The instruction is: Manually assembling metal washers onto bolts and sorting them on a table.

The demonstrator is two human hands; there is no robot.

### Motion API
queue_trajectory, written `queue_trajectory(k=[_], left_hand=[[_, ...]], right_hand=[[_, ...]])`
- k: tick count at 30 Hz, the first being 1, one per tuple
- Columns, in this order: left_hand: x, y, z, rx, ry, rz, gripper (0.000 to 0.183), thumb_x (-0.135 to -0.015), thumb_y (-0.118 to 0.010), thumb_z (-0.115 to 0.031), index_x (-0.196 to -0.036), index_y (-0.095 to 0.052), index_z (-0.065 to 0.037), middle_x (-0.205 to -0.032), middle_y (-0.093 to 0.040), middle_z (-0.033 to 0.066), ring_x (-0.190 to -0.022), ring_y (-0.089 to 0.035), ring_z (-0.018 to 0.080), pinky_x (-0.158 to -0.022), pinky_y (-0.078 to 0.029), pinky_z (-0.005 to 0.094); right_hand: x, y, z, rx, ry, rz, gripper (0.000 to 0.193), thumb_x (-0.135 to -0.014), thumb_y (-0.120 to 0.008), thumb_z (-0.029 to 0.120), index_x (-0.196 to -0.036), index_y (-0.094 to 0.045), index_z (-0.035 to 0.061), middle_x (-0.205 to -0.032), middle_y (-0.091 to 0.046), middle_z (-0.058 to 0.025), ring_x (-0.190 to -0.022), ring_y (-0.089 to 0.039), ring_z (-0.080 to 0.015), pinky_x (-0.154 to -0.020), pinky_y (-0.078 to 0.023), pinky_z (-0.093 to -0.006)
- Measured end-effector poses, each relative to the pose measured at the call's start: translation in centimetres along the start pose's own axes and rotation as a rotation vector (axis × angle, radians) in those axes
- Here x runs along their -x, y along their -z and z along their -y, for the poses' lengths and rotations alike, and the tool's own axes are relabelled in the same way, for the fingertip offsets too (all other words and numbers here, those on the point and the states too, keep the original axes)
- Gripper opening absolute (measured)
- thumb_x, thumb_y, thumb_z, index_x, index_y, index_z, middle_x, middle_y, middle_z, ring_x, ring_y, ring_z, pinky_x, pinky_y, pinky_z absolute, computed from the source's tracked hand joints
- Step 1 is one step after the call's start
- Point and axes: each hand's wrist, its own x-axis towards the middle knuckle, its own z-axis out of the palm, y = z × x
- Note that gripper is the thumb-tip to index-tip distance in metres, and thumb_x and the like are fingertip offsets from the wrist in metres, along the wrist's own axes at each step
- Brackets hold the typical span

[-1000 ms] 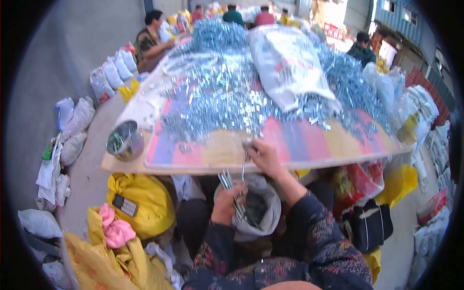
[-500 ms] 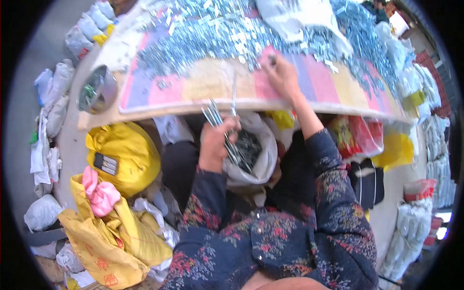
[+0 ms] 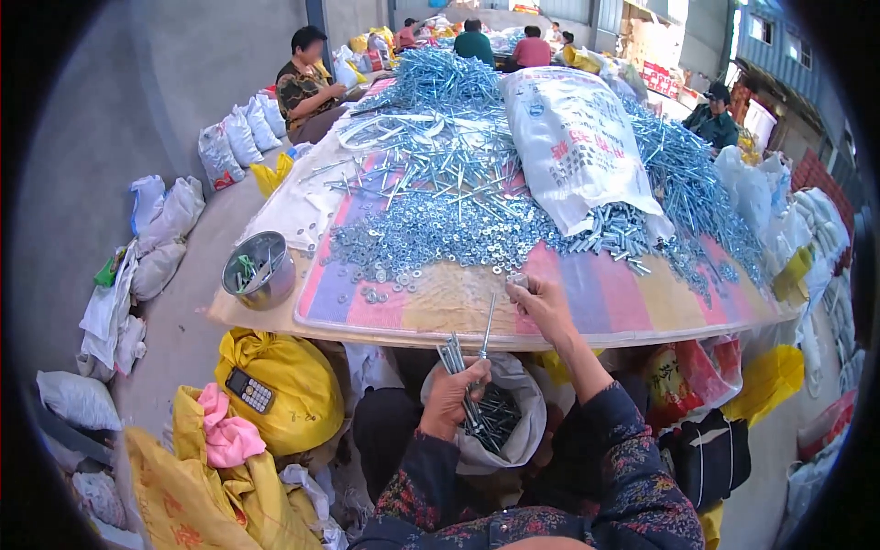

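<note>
My left hand [image 3: 451,401] is closed round a bundle of long metal bolts [image 3: 453,353], in front of the table's near edge. One bolt [image 3: 489,321] stands up apart from the rest, its tip above the table edge. Just right of that tip, my right hand [image 3: 544,309] pinches a small silvery metal piece [image 3: 518,280], too small to tell its kind. Beyond it spreads a heap of washers [image 3: 412,238] on the striped mat [image 3: 587,293]. Below my hands a white sack [image 3: 527,417], its mouth open, holds many dark metal bolts [image 3: 500,417].
Long bolts [image 3: 449,82] are piled at the back. A white printed sack [image 3: 577,137] lies spilling short metal sleeves [image 3: 614,229]. A metal bowl [image 3: 261,275] stands at the table's left corner. A phone [image 3: 250,390] rests on a yellow bag [image 3: 302,394]. A person [image 3: 312,87] sits far left.
The view has tilted up, showing more of the table and people. My right hand has drawn back from the washers toward the upright bolt's tip. My left hand still grips the bundle.
</note>
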Motion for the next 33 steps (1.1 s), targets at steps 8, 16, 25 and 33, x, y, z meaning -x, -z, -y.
queue_trajectory(k=[8,16,25,33], left_hand=[[-0.3,0.0,0.0,-0.02,0.016,0.066,0.017,-0.082,-0.069,-0.007,-0.094,-0.061,0.003,-0.079,-0.062,0.0098,-0.054,-0.051,0.0094,-0.043,-0.038,0.0186],[0.5,0.8,0.1,-0.019,-0.015,0.058,0.016,-0.081,-0.07,-0.007,-0.093,-0.063,0.002,-0.078,-0.062,0.0101,-0.055,-0.053,0.0099,-0.042,-0.038,0.0184],[0.0,0.8,-0.9,-0.027,0.027,0.099,0.013,-0.081,-0.071,-0.008,-0.088,-0.063,0.0,-0.073,-0.062,0.0071,-0.055,-0.054,0.01,-0.042,-0.037,0.0196],[0.2,0.9,-1.0,-0.016,0.019,0.1,0.015,-0.08,-0.069,-0.006,-0.09,-0.062,0.002,-0.077,-0.061,0.01,-0.052,-0.05,0.0099,-0.043,-0.037,0.0192]], right_hand=[[0.4,-0.2,1.4,-0.235,-0.068,0.117,0.019,-0.089,-0.067,0.024,-0.086,-0.064,0.0052,-0.073,-0.059,0.0028,-0.059,-0.048,-0.0032,-0.054,-0.037,-0.019],[-0.7,-0.1,2.1,-0.11,-0.078,0.228,0.024,-0.087,-0.069,0.025,-0.086,-0.065,0.0018,-0.072,-0.059,0.0008,-0.061,-0.051,-0.0053,-0.055,-0.04,-0.0211],[-2.8,0.5,3.8,-0.134,-0.082,0.433,0.022,-0.085,-0.07,0.023,-0.081,-0.066,0.0019,-0.068,-0.058,0.0008,-0.06,-0.052,-0.0067,-0.055,-0.039,-0.0211],[-1.9,0.7,3.6,-0.082,-0.062,0.33,0.026,-0.084,-0.071,0.026,-0.08,-0.065,0.0009,-0.067,-0.058,0.0002,-0.061,-0.054,-0.0073,-0.054,-0.041,-0.0222]])
